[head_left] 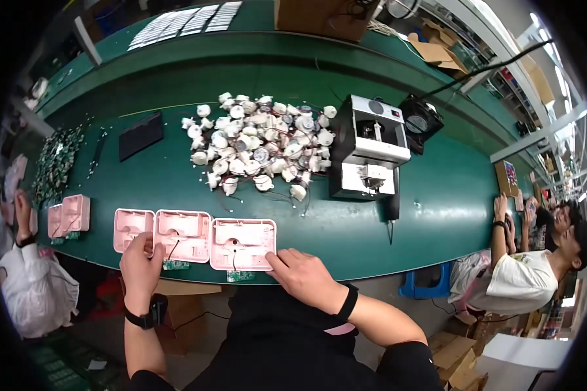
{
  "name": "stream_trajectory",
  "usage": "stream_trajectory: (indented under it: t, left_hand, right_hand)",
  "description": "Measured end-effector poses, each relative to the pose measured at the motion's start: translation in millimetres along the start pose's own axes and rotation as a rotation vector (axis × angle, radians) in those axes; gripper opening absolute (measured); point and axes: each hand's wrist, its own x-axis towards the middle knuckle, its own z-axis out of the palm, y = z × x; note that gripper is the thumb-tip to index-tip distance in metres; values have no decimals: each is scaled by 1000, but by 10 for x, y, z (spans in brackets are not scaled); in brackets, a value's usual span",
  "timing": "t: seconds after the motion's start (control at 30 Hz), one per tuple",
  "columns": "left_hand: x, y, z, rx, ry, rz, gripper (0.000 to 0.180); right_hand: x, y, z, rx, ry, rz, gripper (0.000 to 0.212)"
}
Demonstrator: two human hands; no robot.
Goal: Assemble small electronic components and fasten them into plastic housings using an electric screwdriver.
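Observation:
Three pink plastic housings stand in a row at the table's near edge, open side up: a left one (130,225), a middle one (195,245) and a right one (257,242). A black wire runs from the middle and right housings to small green circuit boards (176,265) at the edge. My left hand (141,264) has its fingers curled on the near edge where the left and middle housings meet; its fingertips are partly hidden. My right hand (306,279) grips the near right corner of the right housing between thumb and fingers.
A heap of white motor-like parts with wires (261,143) lies beyond the housings. Right of it stands a black-and-silver machine (372,150). At left are a black tray (141,137), piled circuit boards (59,159) and more pink housings (76,212). Other people sit at both sides.

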Motion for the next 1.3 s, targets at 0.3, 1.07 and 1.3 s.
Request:
stream_trajectory:
  t: [0.3, 1.07, 1.3]
  left_hand:
    - [-434, 1098, 468, -141, -117, 271, 22]
    - [-399, 1552, 478, -108, -149, 304, 29]
    - [347, 66, -181, 141, 380, -96, 31]
  right_hand:
    - [-948, 553, -741, -146, -54, 184, 33]
    - [-1122, 965, -991, -207, -37, 226, 43]
    - [-1308, 802, -1143, -250, 125, 336, 41]
